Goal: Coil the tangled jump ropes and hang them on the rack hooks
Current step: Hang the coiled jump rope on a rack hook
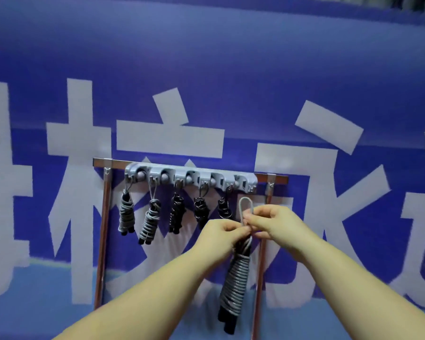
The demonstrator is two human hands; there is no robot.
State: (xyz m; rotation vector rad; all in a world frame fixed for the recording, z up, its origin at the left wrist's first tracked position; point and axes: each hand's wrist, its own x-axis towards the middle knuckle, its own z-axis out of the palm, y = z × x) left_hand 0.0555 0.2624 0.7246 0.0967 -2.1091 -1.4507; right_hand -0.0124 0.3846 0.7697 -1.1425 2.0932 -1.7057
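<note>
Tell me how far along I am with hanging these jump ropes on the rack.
Nearly done, it seems. Five coiled ropes, two grey and three black, already hang from the hook strip. In hand: a sixth grey coil, pinched at its top by the left hand and right hand, its loop standing up below the strip's right end. Left: slip that loop over a hook there.

Rope knot [247, 228] hidden by fingers [238, 230]

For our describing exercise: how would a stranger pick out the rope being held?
Find the grey hook bar on the metal rack before the blue banner. Five coils hang there; the held rope is below its right end, the only one in both hands, loop up, unhooked.
</note>
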